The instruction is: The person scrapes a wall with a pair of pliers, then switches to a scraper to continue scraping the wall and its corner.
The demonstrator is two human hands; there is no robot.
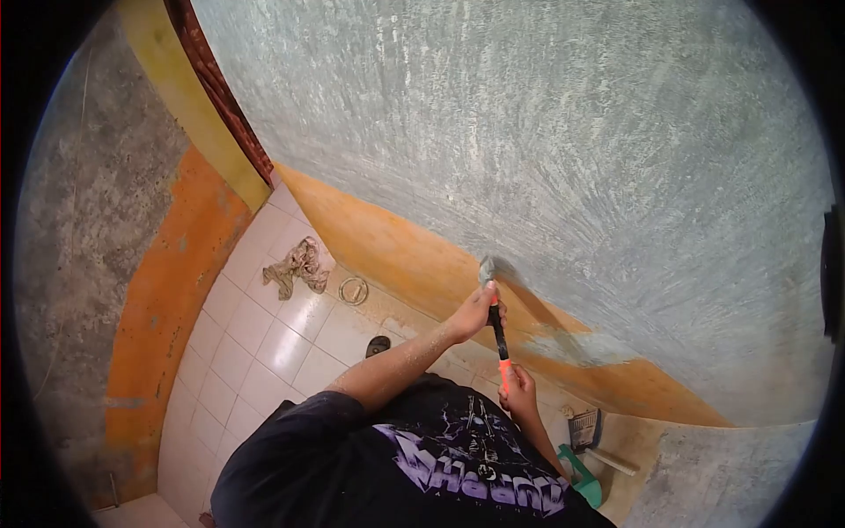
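A long-handled tool [499, 339] with a black and orange handle slants across the middle of the view. My left hand [476, 311] is closed round its upper part, near the head. Lower down, my right hand [519, 390] is closed on the orange end of the handle. The tool's greyish head [487, 267] is at the grey-green wall [563, 158], close to the upper edge of the orange band [378, 229]; whether it touches the wall cannot be told.
On the tiled floor [283, 348] lie a crumpled cloth [301, 267] and a round ring-like object [353, 290]. A dark shoe [378, 346] shows beside my arm. At the lower right are a dark tray-like object [584, 431] and a green object [584, 480]. A doorway frame [231, 106] stands upper left.
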